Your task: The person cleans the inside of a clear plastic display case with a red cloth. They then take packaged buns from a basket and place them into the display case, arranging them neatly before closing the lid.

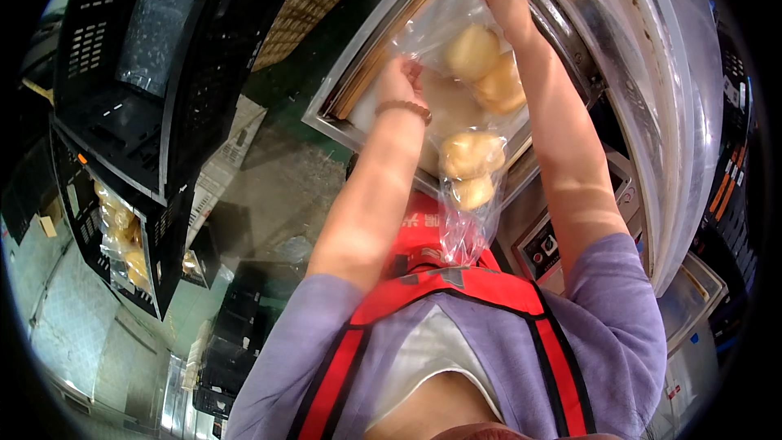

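Observation:
Over the chamber of what looks like a vacuum packing machine point(335, 87), both hands hold the open end of a clear plastic bag point(437, 18). My left hand point(400, 80), with a beaded bracelet at the wrist, pinches the near left corner. At the far right corner, the fingers of my right hand point(506, 7) close on the film. Two pale round buns point(473, 52) lie in that bag, partly behind my right forearm. A second clear bag point(467, 235) holds more buns point(472, 154) and hangs over the chamber's near edge against my red apron point(415, 229).
The machine's raised transparent lid point(663, 104) arches along the right, above a control panel point(544, 247) with knobs. Black plastic crates point(116, 125) are stacked at left, and one holds bagged buns point(125, 232). Beyond them is a tan lattice crate point(302, 9). More black crates point(229, 324) sit lower left.

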Action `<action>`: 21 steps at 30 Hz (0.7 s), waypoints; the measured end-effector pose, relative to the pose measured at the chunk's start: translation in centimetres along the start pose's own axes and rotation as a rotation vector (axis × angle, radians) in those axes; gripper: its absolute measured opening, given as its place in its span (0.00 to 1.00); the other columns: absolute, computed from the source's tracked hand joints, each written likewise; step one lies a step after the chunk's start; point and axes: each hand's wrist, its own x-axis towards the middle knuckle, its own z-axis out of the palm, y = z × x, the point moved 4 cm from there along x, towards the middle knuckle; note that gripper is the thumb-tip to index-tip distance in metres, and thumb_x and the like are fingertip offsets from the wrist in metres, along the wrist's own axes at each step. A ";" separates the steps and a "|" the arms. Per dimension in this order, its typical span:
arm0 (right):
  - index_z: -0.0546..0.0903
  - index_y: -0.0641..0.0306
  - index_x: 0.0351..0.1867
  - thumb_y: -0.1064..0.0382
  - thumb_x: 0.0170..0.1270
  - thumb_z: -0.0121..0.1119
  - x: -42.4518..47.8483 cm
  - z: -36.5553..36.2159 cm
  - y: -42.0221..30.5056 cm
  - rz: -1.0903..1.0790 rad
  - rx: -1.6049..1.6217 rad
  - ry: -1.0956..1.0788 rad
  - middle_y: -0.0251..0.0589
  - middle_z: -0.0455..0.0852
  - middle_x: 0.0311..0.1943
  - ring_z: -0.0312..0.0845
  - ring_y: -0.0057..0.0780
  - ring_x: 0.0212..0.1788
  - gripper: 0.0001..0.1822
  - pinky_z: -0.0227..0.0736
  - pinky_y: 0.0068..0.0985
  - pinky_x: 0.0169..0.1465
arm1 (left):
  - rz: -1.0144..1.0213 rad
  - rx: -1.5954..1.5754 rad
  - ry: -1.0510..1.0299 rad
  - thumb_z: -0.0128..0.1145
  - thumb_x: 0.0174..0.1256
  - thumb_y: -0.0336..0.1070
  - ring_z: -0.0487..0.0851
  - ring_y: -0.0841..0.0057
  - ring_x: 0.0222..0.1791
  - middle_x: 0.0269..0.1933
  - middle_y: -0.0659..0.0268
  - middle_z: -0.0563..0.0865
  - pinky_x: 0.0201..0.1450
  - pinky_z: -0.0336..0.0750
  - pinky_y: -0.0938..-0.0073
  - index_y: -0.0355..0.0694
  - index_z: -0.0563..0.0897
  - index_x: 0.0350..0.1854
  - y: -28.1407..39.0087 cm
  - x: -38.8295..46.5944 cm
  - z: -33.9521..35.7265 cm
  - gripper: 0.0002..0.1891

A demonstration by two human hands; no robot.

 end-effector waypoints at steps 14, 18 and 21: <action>0.86 0.68 0.35 0.52 0.62 0.63 1.0 -0.6 -0.1 0.015 0.142 -0.146 0.32 0.83 0.25 0.73 0.19 0.30 0.18 0.69 0.21 0.35 | 0.521 0.407 0.074 0.52 0.71 0.39 0.80 0.76 0.34 0.31 0.65 0.83 0.43 0.75 0.74 0.34 0.78 0.36 1.2 -2.1 0.9 0.12; 0.86 0.67 0.33 0.49 0.61 0.62 3.5 2.5 3.3 -0.091 0.010 0.020 0.34 0.85 0.24 0.75 0.22 0.28 0.19 0.70 0.22 0.35 | 0.416 0.410 0.130 0.51 0.71 0.43 0.82 0.72 0.39 0.36 0.60 0.85 0.46 0.74 0.72 0.29 0.79 0.41 1.0 -1.4 0.4 0.17; 0.86 0.66 0.32 0.49 0.61 0.62 4.1 3.2 3.0 -0.102 -0.236 0.111 0.37 0.84 0.23 0.76 0.23 0.28 0.19 0.70 0.23 0.35 | 0.331 0.354 0.101 0.50 0.71 0.44 0.82 0.72 0.41 0.37 0.59 0.85 0.49 0.74 0.71 0.30 0.79 0.41 1.0 -1.2 0.4 0.18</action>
